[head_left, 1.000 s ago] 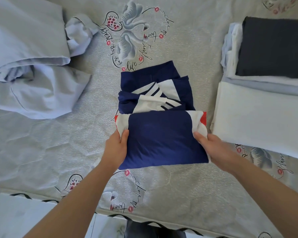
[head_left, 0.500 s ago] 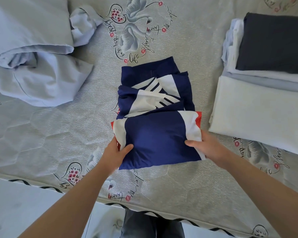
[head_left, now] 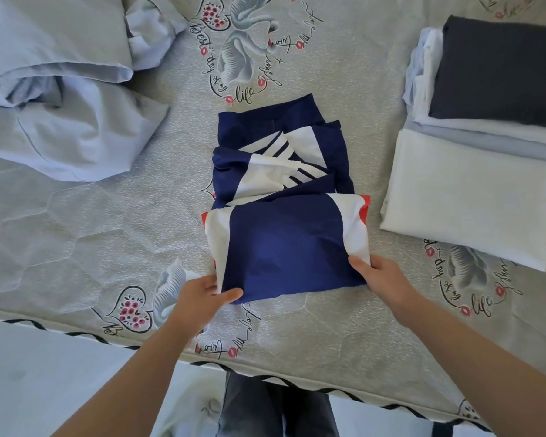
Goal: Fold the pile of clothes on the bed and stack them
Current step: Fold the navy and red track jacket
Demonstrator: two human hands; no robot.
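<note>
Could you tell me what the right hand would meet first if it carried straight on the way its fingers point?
The right hand already pinches the navy garment at its near right corner. Its fingers point up and left, so it would probably slide further across that same cloth.

Bare bed surface runs along the near edge left of the navy garment, and in a strip between it and the white folded stack on the right side. Unfolded pale-blue pile blocks the far left corner. Dark folded item tops the stack at the far right corner. Far edge middle is open.
</note>
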